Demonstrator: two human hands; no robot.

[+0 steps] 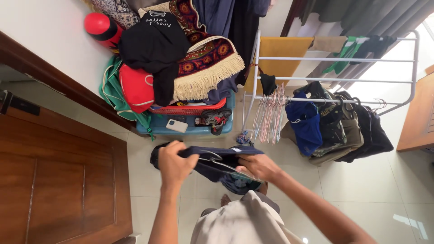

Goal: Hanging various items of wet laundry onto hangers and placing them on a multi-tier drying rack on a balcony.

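Fingers (168,159) of the left hand (175,165) curl shut over 1 end of a dark blue garment (212,163); the right hand (257,166) pinches its other end together with a wire hanger (216,158). Garment held at waist height above the tiled floor (352,180), before a blue basket (190,129) heaped with clothes (158,49), beside a white drying rack (334,81).

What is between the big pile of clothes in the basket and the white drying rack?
In the head view, a bunch of empty hangers hangs from the white drying rack, right beside the pile of clothes. A small black cloth hangs just above them.
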